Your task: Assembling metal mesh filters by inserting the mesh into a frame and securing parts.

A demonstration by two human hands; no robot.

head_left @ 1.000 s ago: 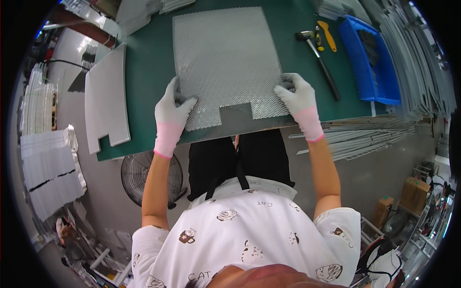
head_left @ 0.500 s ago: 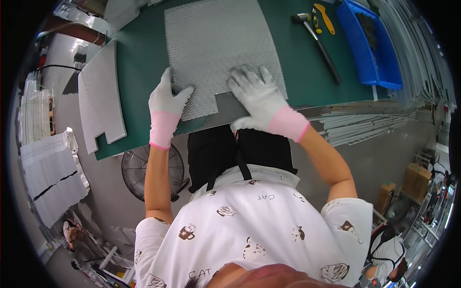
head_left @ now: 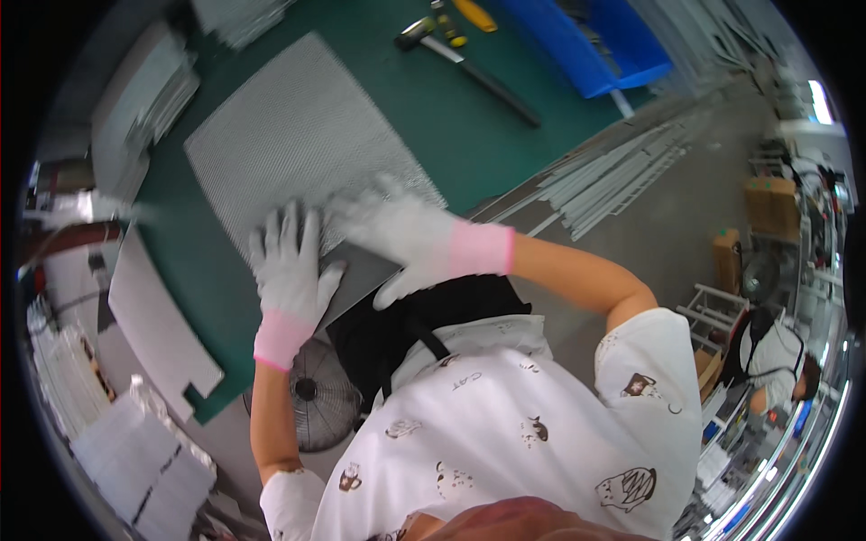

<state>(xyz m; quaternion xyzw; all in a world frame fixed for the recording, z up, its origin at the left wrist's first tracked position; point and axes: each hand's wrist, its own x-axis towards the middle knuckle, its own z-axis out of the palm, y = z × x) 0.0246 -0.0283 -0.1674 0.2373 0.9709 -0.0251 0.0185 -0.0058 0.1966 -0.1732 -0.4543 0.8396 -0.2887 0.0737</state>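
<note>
A silver-grey mesh panel point(head_left: 289, 117) lies flat on the green-topped table point(head_left: 216, 361). My left hand point(head_left: 290, 261), in a white glove with a pink cuff, rests on the panel's near left part, fingers spread and thumb apart. Close beside it my right hand point(head_left: 397, 230), gloved alike, is over the near right part of the panel, fingers stretched out and somewhat blurred, thumb towards the table's edge. A dark grey strip of surface point(head_left: 356, 275) shows between the hands. The two hands cover much of the panel's near edge.
A notched light panel point(head_left: 162, 316) lies at the table's left edge, with stacked panels point(head_left: 135, 108) beyond. A mallet point(head_left: 487, 81), a yellow-handled tool point(head_left: 475, 13) and a blue bin point(head_left: 600, 77) lie at the far right. Pale strips point(head_left: 604, 189) and a fan point(head_left: 316, 397) are beside the table.
The view has turned, so table and panel now appear slanted. My left hand has gone from the panel's left edge to flat upon it. My right hand is closer to the left one.
</note>
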